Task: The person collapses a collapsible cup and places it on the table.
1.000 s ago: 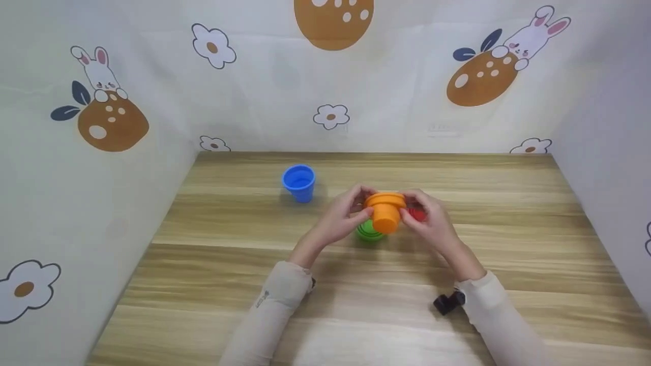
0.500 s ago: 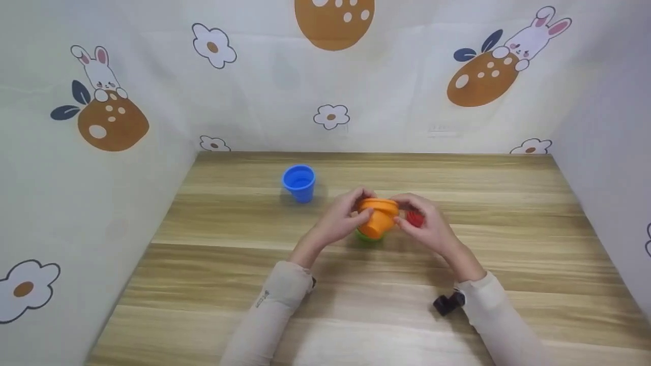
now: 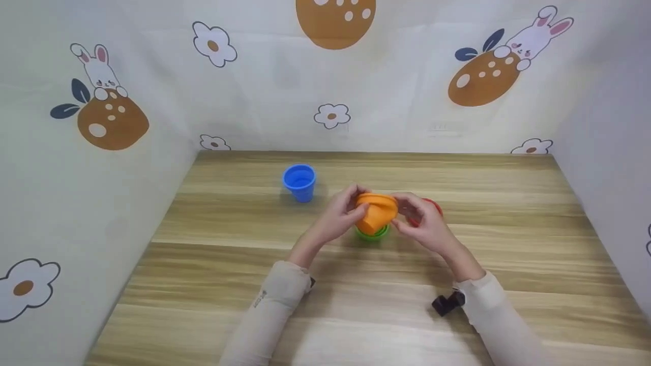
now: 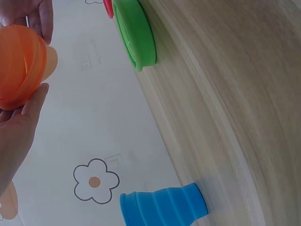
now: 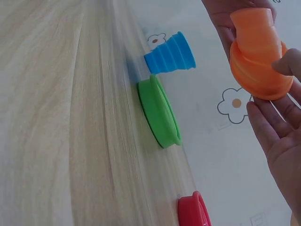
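An orange collapsible cup (image 3: 376, 216) is held tilted above the table, its narrow base facing the person and its folded rings skewed. My left hand (image 3: 338, 216) grips its left side, thumb on the wall and fingers behind the rim. On the other side my right hand (image 3: 424, 223) holds the rim with its fingers, and its thumb (image 5: 288, 63) presses the wall in the right wrist view. Below the cup lies a flattened green collapsible cup (image 5: 159, 113), partly covered in the head view. A flattened red collapsible cup (image 5: 192, 210) sits behind the right hand.
A blue collapsible cup (image 3: 300, 183), fully extended, stands upright at the back left of the wooden table (image 3: 229, 274). A patterned cloth wall (image 3: 274, 101) closes off the back and sides. A black wrist device (image 3: 447, 303) sticks out by the right sleeve.
The orange cup has shifted a little left, and its rings have gone from straight to skewed. The right hand moved slightly left with it, and more of the red cup shows. The blue cup stayed put.
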The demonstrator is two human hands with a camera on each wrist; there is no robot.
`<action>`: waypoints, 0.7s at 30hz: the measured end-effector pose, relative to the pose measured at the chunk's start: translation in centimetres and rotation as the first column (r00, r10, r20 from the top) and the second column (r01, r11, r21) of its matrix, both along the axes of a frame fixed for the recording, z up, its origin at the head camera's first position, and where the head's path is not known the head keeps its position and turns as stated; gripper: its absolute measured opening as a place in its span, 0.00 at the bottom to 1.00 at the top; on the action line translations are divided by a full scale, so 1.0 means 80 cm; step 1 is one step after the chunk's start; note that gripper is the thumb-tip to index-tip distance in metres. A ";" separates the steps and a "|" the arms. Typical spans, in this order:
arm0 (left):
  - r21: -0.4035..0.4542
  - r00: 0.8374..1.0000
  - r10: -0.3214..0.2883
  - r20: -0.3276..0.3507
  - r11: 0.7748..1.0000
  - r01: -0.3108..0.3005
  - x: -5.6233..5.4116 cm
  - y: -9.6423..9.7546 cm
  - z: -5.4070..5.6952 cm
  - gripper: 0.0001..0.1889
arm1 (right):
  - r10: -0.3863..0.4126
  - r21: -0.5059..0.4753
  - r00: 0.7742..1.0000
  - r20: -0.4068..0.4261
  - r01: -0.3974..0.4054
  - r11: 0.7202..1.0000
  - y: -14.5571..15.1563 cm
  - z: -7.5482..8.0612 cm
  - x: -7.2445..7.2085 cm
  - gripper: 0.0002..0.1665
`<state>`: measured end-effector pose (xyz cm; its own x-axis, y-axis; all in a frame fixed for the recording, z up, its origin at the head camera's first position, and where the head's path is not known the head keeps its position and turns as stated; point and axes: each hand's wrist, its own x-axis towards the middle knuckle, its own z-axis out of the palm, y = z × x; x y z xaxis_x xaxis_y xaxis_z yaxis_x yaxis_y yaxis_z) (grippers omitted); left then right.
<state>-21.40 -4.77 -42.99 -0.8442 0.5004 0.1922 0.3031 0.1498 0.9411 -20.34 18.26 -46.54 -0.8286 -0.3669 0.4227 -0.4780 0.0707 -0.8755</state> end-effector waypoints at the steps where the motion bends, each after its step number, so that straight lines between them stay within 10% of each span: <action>1: -0.002 1.000 -0.006 -0.003 1.000 0.006 0.000 0.000 -0.001 0.13 | -0.021 -0.003 1.000 -0.002 0.021 1.000 -0.001 0.000 0.000 0.26; 21: -0.224 1.000 0.002 0.002 0.974 -0.002 0.004 0.012 -0.003 0.23 | -0.114 0.123 0.987 -0.112 0.128 0.984 -0.008 0.005 0.002 0.25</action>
